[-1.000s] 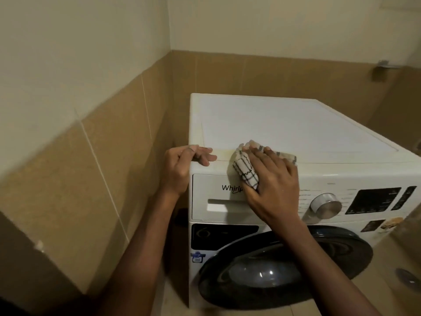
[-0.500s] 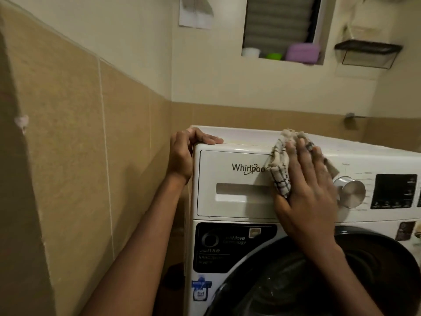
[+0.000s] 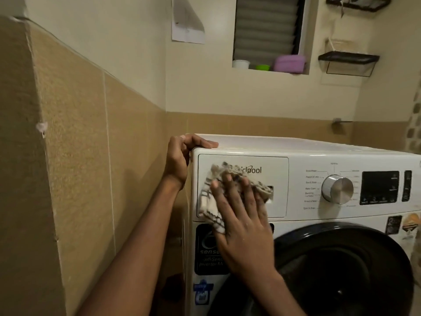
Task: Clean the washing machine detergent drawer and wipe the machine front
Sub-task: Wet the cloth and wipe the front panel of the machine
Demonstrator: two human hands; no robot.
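Note:
A white front-loading washing machine (image 3: pixel 341 153) fills the right half of the head view. Its detergent drawer (image 3: pixel 279 165) sits closed at the top left of the front panel. My right hand (image 3: pixel 241 215) presses a white checked cloth (image 3: pixel 208 201) flat against the drawer front, fingers straight and spread. The cloth covers the start of the brand lettering and most of the drawer's handle recess. My left hand (image 3: pixel 182 156) grips the machine's top left corner, fingers curled over the top edge.
A tiled wall (image 3: pixel 79 156) stands close on the left of the machine. The silver dial (image 3: pixel 337 189) and dark display (image 3: pixel 380 187) lie right of the drawer, the dark round door (image 3: pixel 341 270) below. A window ledge (image 3: pixel 268 65) with containers and black wall shelves (image 3: pixel 348 59) are above.
My right hand slid the cloth left and down, from the drawer's right end near the top edge onto the drawer face. The camera dropped lower. My left hand stayed on the corner.

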